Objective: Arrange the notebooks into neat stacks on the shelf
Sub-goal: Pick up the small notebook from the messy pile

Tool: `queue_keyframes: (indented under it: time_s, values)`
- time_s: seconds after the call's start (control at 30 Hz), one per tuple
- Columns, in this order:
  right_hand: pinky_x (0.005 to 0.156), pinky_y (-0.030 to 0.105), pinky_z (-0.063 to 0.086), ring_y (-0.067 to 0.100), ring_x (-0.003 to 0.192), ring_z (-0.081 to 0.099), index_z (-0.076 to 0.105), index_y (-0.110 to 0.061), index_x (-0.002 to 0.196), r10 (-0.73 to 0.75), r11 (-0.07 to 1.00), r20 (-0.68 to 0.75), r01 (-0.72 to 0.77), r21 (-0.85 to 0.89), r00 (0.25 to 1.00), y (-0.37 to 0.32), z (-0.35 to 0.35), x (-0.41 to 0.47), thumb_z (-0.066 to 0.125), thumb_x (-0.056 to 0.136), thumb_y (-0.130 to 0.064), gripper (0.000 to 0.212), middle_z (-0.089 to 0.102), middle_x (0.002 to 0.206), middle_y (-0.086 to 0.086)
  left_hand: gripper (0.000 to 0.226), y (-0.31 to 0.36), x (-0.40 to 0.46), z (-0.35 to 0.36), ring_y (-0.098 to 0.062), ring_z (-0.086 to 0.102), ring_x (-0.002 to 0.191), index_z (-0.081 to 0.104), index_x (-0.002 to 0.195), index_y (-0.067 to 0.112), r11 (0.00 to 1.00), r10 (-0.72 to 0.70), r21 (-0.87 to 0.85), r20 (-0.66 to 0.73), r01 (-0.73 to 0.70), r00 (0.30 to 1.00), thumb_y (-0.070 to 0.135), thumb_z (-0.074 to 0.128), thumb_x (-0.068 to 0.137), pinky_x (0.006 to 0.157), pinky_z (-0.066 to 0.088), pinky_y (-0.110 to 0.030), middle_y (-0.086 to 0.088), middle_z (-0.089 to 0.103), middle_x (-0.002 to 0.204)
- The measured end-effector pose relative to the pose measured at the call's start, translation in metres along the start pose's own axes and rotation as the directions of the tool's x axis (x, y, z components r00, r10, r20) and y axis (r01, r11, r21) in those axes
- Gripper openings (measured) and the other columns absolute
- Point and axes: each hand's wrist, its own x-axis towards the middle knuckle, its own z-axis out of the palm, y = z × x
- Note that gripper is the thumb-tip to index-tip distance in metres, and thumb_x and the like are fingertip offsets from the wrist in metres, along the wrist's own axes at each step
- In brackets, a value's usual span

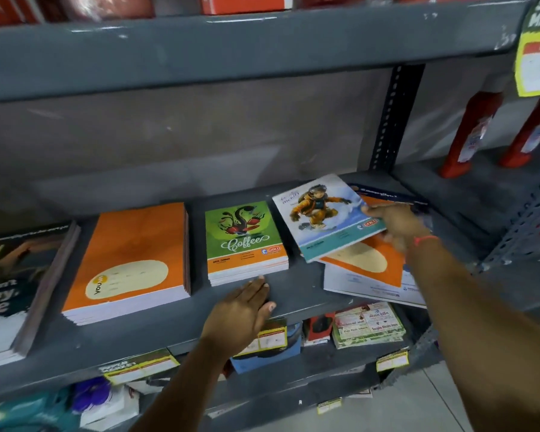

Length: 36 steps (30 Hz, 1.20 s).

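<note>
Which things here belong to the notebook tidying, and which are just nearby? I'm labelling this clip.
Job:
snowboarder notebook, held in right hand
messy pile beneath it
Coffee stack
orange stack
dark stack
left hand, empty

Nearby:
red stool legs
yellow price tags
lower-shelf goods

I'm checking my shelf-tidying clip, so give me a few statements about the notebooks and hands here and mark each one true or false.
1. The right hand grips the snowboarder notebook. True.
2. The left hand holds the Coffee notebook stack. False: it is open and empty, in front of that stack.
3. The orange notebook stack lies left of the Coffee stack. True.
4. The snowboarder notebook sits square on a neat pile. False: it is tilted over a messy, skewed pile.
5. Red boxes sit on the shelf above. True.
</note>
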Motion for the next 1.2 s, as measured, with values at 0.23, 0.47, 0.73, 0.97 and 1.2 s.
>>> queue_keyframes:
  time_s: [0.23, 0.47, 0.73, 0.97, 1.2]
  values:
    - [0.054, 0.023, 0.042, 0.016, 0.063, 0.056, 0.053, -0.014, 0.067, 0.025, 0.993, 0.088, -0.035, 0.109, 0.996, 0.02, 0.117, -0.008, 0.06, 0.086, -0.008, 0.021, 0.059, 0.072, 0.004, 0.038, -0.013, -0.014, 0.006, -0.015, 0.073, 0.09, 0.074, 0.1, 0.013, 0.98, 0.073, 0.19, -0.086, -0.056, 0.994, 0.037, 0.07, 0.071, 0.071, 0.059, -0.026, -0.002, 0.076, 0.102]
    - [0.077, 0.042, 0.057, 0.03, 0.081, 0.067, 0.052, -0.014, 0.064, 0.051, 0.999, 0.022, -0.051, 0.0, 0.998, 0.044, 0.162, -0.004, 0.065, 0.083, -0.01, 0.024, 0.067, 0.095, 0.018, 0.038, -0.014, -0.014, 0.012, -0.013, 0.072, 0.093, 0.073, 0.103, 0.015, 0.985, 0.087, 0.157, -0.109, -0.069, 0.99, 0.037, 0.061, 0.075, 0.078, 0.058, -0.026, -0.001, 0.075, 0.105]
    - [0.053, 0.024, 0.048, 0.027, 0.079, 0.068, 0.069, -0.001, 0.096, -0.221, 0.791, -0.009, 0.174, -0.586, 0.975, 0.058, 0.16, -0.012, 0.056, 0.091, -0.03, 0.032, 0.072, 0.101, 0.017, 0.038, -0.015, -0.014, 0.013, -0.017, 0.072, 0.093, 0.072, 0.104, 0.012, 0.995, 0.065, 0.08, -0.106, -0.057, 0.992, 0.035, 0.062, 0.075, 0.078, 0.06, -0.029, -0.005, 0.075, 0.105]
    - [0.06, 0.023, 0.042, 0.033, 0.092, 0.069, 0.067, 0.003, 0.1, -0.188, 0.807, -0.021, 0.142, -0.574, 0.982, 0.057, 0.155, -0.01, 0.054, 0.093, -0.025, 0.031, 0.071, 0.107, 0.021, 0.038, -0.014, -0.013, 0.014, -0.016, 0.072, 0.092, 0.073, 0.103, 0.013, 0.994, 0.066, 0.096, -0.132, -0.053, 0.989, 0.035, 0.06, 0.075, 0.077, 0.06, -0.03, -0.004, 0.076, 0.104]
    - [0.058, 0.019, 0.043, 0.03, 0.095, 0.066, 0.066, -0.002, 0.107, -0.283, 0.748, 0.023, 0.236, -0.62, 0.959, 0.061, 0.148, -0.016, 0.057, 0.091, -0.029, 0.032, 0.063, 0.116, 0.019, 0.038, -0.015, -0.013, 0.012, -0.015, 0.072, 0.093, 0.073, 0.103, 0.012, 0.993, 0.046, 0.11, -0.106, -0.034, 0.993, 0.035, 0.059, 0.075, 0.08, 0.057, -0.029, -0.004, 0.076, 0.104]
